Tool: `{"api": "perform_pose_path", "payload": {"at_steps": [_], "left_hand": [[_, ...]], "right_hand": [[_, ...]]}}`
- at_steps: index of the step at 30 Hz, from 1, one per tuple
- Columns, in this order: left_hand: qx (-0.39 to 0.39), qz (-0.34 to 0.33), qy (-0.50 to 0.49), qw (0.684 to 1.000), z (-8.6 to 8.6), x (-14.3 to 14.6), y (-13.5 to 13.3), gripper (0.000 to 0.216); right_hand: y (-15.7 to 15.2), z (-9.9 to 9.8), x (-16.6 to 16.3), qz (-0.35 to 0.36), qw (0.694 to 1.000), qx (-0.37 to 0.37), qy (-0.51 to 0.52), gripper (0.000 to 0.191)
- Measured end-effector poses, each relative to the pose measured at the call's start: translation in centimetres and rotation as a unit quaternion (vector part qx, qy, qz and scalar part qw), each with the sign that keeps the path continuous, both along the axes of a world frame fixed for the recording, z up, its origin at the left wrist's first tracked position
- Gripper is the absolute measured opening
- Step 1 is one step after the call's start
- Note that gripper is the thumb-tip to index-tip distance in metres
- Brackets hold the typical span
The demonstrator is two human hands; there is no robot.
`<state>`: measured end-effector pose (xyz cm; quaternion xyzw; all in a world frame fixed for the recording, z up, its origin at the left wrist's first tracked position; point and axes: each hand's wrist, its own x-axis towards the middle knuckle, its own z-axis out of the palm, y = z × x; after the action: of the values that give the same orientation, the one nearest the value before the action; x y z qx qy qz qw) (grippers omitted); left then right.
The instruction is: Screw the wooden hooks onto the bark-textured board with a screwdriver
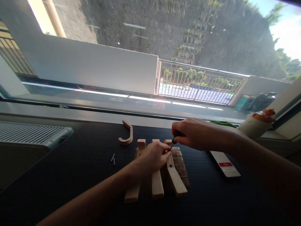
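A wooden rack piece (179, 163) with three light wooden hooks (157, 185) lies on the dark table (70, 175). My left hand (152, 157) is closed, its fingers pinched on the middle of the hooks; what they pinch is too small to name. My right hand (190, 133) grips the dark handle of a screwdriver (175, 138), whose tip points down beside my left fingers onto the right hook. A loose curved wooden hook (127, 133) lies apart at the back left. Two small screws (113, 158) rest on the table to the left of the rack.
A white phone-like device with a red band (225, 164) lies right of the rack. A white cylinder with an orange top (255, 124) stands at the far right. A radiator (30, 133) sits at the left, below the wide window and its sill.
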<state>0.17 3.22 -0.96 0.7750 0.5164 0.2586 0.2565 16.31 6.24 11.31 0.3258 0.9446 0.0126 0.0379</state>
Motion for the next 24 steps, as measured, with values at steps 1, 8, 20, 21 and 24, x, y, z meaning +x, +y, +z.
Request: {"api": "perform_pose_path", "payload": {"at_steps": [1, 8, 20, 21, 24], "left_hand": [[-0.001, 0.003, -0.002, 1.000, -0.1, 0.0, 0.0, 0.028], [-0.021, 0.004, -0.011, 1.000, 0.0, 0.0, 0.0, 0.030], [-0.017, -0.006, -0.011, 1.000, -0.5, -0.2, 0.2, 0.032], [-0.015, -0.007, -0.010, 1.000, -0.5, -0.2, 0.2, 0.032], [-0.009, -0.010, -0.008, 1.000, -0.6, -0.2, 0.2, 0.033]], "right_hand": [[0.0, -0.1, -0.2, -0.005, 1.000, 0.002, 0.000, 0.019], [0.1, -0.2, -0.2, -0.058, 0.997, 0.047, -0.032, 0.035], [0.5, -0.2, -0.1, -0.024, 0.999, 0.029, -0.013, 0.029], [0.5, -0.3, -0.3, -0.030, 0.999, 0.034, -0.013, 0.031], [0.3, -0.5, -0.6, -0.054, 0.997, 0.050, -0.018, 0.035]]}}
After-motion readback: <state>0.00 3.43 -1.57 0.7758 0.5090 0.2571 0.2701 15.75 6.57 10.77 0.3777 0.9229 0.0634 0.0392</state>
